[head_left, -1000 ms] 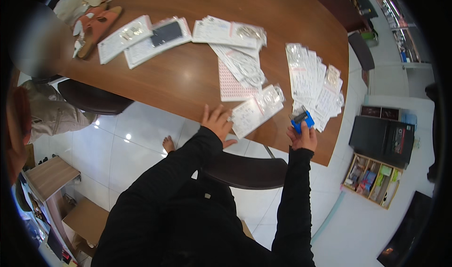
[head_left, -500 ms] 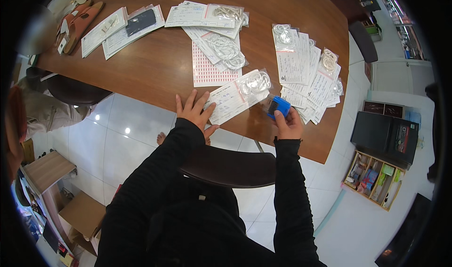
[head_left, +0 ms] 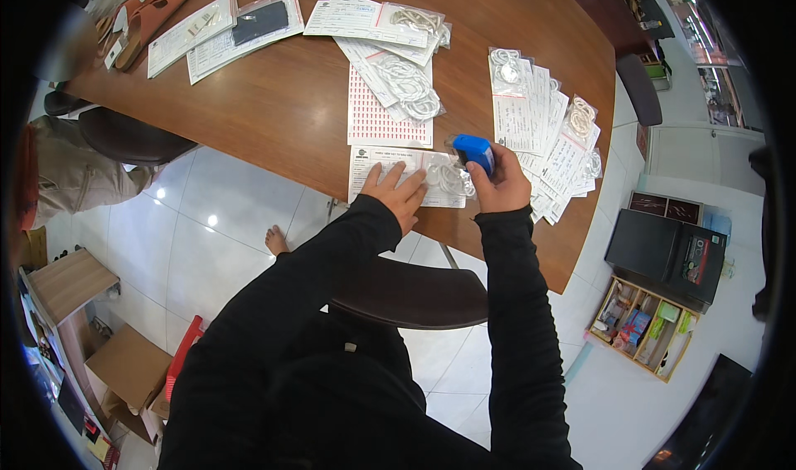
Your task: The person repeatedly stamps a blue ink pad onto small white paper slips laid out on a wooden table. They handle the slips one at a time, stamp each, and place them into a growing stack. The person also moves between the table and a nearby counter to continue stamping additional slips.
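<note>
My left hand (head_left: 396, 194) lies with fingers spread on a white printed form (head_left: 363, 161) near the table's front edge. A small clear bag of white cord (head_left: 448, 178) rests on the form's right part. My right hand (head_left: 507, 185) grips a blue stamp (head_left: 475, 151), likely self-inking, with a dark, partly clear lower part. It is held over or beside the form's right end; whether it touches the paper I cannot tell. Just beyond the form is a sheet of small red arrow marks (head_left: 384, 121), partly under more forms with bagged white cords (head_left: 406, 84).
Fanned forms with bagged cords (head_left: 518, 117) lie at the right. Farther back are more forms (head_left: 348, 15), a bagged dark swatch (head_left: 260, 22) and brown sandals (head_left: 153, 24). A dark chair (head_left: 414, 292) stands before me. Someone's beige trousers (head_left: 79, 171) show at the left.
The form has turned from slanted to nearly level. My left hand has slid right along it, and my right hand has raised the stamp up and left toward its right end.
</note>
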Motion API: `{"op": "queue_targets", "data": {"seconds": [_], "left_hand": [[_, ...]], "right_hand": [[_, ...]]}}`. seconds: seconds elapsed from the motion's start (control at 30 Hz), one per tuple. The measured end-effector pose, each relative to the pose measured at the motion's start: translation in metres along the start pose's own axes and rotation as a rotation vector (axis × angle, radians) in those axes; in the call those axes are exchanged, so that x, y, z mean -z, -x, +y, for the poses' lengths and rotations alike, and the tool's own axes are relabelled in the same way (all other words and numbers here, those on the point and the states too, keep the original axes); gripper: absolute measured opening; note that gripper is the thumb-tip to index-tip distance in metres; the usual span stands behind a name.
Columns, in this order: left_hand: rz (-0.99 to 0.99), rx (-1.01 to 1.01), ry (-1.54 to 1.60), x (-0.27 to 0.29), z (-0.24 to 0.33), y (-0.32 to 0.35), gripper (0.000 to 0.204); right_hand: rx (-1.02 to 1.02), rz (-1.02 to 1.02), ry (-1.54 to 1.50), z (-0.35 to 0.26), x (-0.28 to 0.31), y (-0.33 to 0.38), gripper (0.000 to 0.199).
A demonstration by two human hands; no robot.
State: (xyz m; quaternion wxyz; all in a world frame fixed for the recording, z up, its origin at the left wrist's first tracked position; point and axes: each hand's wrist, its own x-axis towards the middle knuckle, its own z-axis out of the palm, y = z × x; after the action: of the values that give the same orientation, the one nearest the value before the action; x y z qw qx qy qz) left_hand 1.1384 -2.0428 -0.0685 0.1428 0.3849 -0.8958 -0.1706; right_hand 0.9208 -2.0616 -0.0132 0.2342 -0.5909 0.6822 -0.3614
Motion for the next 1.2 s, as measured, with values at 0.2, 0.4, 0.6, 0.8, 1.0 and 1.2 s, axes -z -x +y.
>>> {"op": "queue_targets", "data": {"seconds": [0.2, 0.4, 0.6, 0.8, 1.0, 1.2], "left_hand": [[-0.088, 0.023, -0.045, -0.008, 0.001, -0.004, 0.059], [-0.080, 0.033, -0.021, -0.014, 0.000, -0.002, 0.058], [-0.036, -0.001, 0.019, -0.002, -0.003, 0.001, 0.058], [0.063, 0.014, -0.027, 0.024, -0.038, 0.033, 0.047], [0.043, 0.100, 0.045, 0.017, -0.047, 0.044, 0.045], [0.049, 0.109, 0.076, 0.015, -0.048, 0.046, 0.045]], "right_hand": [[0.263, -0.318, 0.374, -0.013, 0.015, -0.009, 0.041], [0.183, -0.462, 0.551, -0.004, -0.003, -0.012, 0.033], [0.239, -0.476, 0.520, 0.004, 0.002, -0.014, 0.036], [0.203, -0.216, 0.287, -0.006, 0.060, -0.036, 0.042], [0.034, -0.213, 0.126, -0.015, 0.030, -0.020, 0.042], [0.262, -0.352, 0.236, -0.014, -0.011, 0.006, 0.043]]}}
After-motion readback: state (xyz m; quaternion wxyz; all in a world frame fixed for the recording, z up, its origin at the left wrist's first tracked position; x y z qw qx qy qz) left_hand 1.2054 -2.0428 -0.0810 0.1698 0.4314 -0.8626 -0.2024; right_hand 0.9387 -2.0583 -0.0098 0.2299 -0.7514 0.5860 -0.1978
